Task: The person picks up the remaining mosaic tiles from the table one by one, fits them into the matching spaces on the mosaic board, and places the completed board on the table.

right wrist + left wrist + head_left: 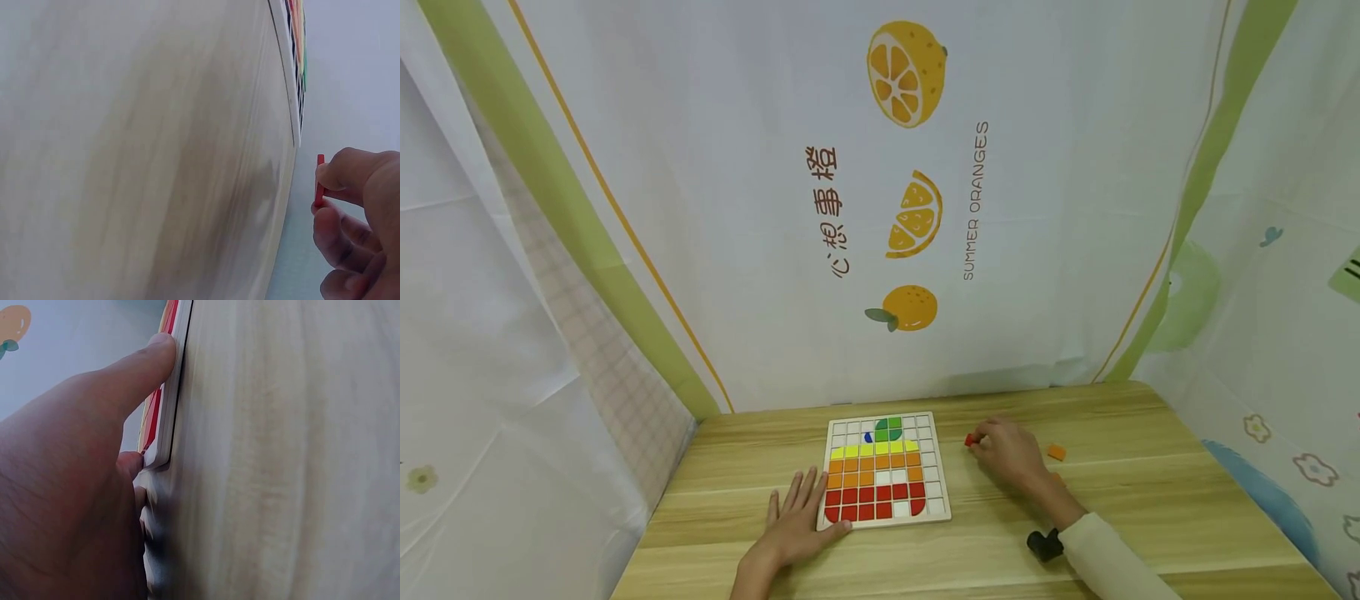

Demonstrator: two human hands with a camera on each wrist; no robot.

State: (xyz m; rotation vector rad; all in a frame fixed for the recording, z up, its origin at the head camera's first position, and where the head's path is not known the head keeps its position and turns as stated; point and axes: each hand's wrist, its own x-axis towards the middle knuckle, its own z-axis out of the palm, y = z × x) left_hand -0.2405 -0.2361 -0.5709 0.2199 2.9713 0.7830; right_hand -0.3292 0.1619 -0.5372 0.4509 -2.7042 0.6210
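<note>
A square puzzle board (943, 492) with a pale wooden rim lies on the table. Rows of red, orange and yellow tiles fill much of its grid, with green tiles and a small blue tile (868, 437) above them. White squares show between some orange and red tiles. My left hand (793, 525) rests spread at the board's near left corner; its thumb (164, 353) lies on the near rim. Right of the board, my right hand (1011, 454) pinches a small red tile (320, 181) between thumb and fingers, its thin edge facing the right wrist camera.
Two loose orange tiles (1056, 452) lie beyond and beside the right wrist, one partly hidden by it. A black object (1043, 546) is by the right sleeve. Printed curtains (760, 250) enclose the wooden table (985, 542) at the back and sides.
</note>
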